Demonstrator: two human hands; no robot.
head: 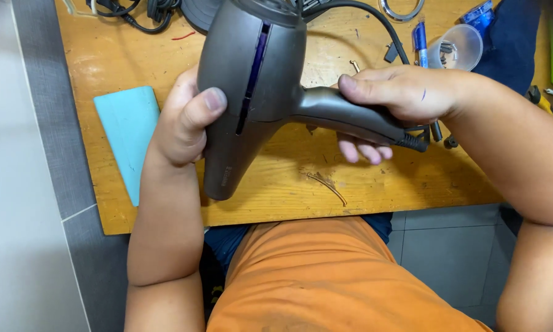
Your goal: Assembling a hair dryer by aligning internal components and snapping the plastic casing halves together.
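Note:
A grey hair dryer [252, 92] is held above a wooden workbench [289, 190]. My left hand [184, 120] grips the dryer's barrel, thumb on its side seam. My right hand [399, 98] wraps the handle, where the black cord [375, 24] leaves the end and runs toward the back of the bench. The nozzle end points down toward me.
A light blue pad [129, 135] lies at the bench's left. At the back right are a clear plastic cup [458, 46] with small parts, a blue pen [420, 40], a metal ring [402, 9] and loose screws. Black cables [141, 12] lie back left. Grey tiled floor surrounds the bench.

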